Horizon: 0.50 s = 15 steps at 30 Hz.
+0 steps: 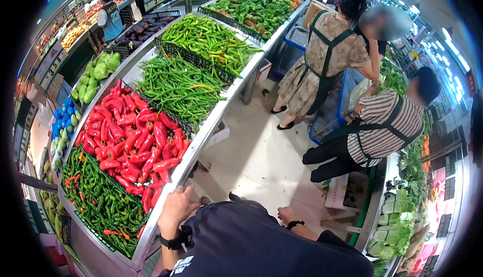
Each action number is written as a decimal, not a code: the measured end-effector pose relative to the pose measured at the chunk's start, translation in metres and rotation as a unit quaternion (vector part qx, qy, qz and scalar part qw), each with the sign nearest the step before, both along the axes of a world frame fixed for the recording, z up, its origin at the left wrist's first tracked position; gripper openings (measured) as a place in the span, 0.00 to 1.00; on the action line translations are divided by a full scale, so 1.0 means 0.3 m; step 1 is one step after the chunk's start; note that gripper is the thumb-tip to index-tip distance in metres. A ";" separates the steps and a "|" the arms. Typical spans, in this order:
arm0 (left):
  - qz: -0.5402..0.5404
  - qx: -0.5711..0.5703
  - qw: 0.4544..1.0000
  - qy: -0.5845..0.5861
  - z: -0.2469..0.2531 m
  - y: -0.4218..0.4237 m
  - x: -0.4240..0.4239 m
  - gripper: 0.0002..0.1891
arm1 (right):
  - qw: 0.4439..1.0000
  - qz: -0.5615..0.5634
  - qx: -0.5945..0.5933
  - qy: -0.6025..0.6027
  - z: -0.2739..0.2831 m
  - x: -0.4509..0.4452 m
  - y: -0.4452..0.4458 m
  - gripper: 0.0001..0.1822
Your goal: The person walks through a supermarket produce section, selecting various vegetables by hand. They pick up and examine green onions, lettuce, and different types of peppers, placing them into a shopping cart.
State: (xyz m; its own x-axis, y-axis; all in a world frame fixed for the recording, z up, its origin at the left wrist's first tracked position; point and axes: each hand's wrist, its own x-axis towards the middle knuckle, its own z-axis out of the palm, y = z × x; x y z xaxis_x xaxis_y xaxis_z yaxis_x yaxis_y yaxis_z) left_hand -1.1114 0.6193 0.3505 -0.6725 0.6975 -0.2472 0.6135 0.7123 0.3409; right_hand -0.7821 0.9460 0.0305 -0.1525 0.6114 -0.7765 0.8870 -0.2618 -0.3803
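Observation:
My left hand rests at the metal edge of a produce stand, fingers slightly curled, with nothing in it. Right beside it lie large red peppers. Nearer me on the stand are small green chillies mixed with a few red ones; beyond the red peppers are long thin green chillies and a heap of lighter green peppers. Low at my right side hangs my right hand, its fingers curled, partly hidden by my dark shirt; no object shows in it.
Two aproned people stand ahead in the aisle, one in a patterned dress, one in a striped shirt, beside blue crates. Another person stands behind them. A white carton and a shelf with leafy cabbages are at the right.

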 end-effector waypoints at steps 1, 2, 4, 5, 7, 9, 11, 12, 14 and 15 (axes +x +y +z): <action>-0.005 0.007 1.000 0.001 0.002 0.020 0.004 0.31 | 1.000 -0.009 -0.003 -0.003 -0.005 0.012 0.001 0.12; -0.010 0.013 1.000 0.002 0.004 0.043 0.008 0.30 | 1.000 -0.019 -0.005 -0.006 -0.009 0.028 0.005 0.12; -0.004 -0.002 1.000 -0.010 0.023 0.081 0.016 0.30 | 0.999 -0.043 -0.011 -0.010 0.005 0.020 0.003 0.11; -0.006 -0.003 1.000 -0.014 0.020 0.090 0.028 0.30 | 0.997 -0.067 -0.033 0.017 -0.005 0.040 0.006 0.11; -0.016 0.000 1.000 -0.018 0.011 0.121 0.036 0.30 | 0.988 -0.120 -0.071 0.073 -0.019 0.079 0.026 0.10; -0.021 -0.005 1.000 -0.008 0.020 0.152 0.046 0.30 | 0.985 -0.124 -0.088 0.086 -0.024 0.109 0.045 0.09; -0.025 -0.014 1.000 -0.004 0.025 0.190 0.056 0.30 | 0.982 -0.127 -0.101 0.097 -0.020 0.134 0.072 0.10; -0.026 -0.022 0.999 -0.005 0.027 0.209 0.062 0.29 | 0.981 -0.126 -0.106 0.101 -0.023 0.158 0.083 0.11; -0.032 -0.032 0.999 -0.008 0.023 0.250 0.073 0.29 | 0.980 -0.130 -0.106 0.108 -0.029 0.197 0.119 0.10; -0.035 -0.035 0.999 -0.011 0.011 0.269 0.081 0.29 | 0.980 -0.133 -0.101 0.109 -0.016 0.212 0.135 0.09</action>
State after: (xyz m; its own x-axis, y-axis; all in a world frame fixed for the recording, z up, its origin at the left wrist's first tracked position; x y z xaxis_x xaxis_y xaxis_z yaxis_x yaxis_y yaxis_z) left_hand -1.0872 0.7001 0.3538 -0.6169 0.7230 -0.3109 0.6557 0.6906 0.3052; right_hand -0.7185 0.9864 0.0257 -0.1840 0.4888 -0.8528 0.6805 -0.5627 -0.4694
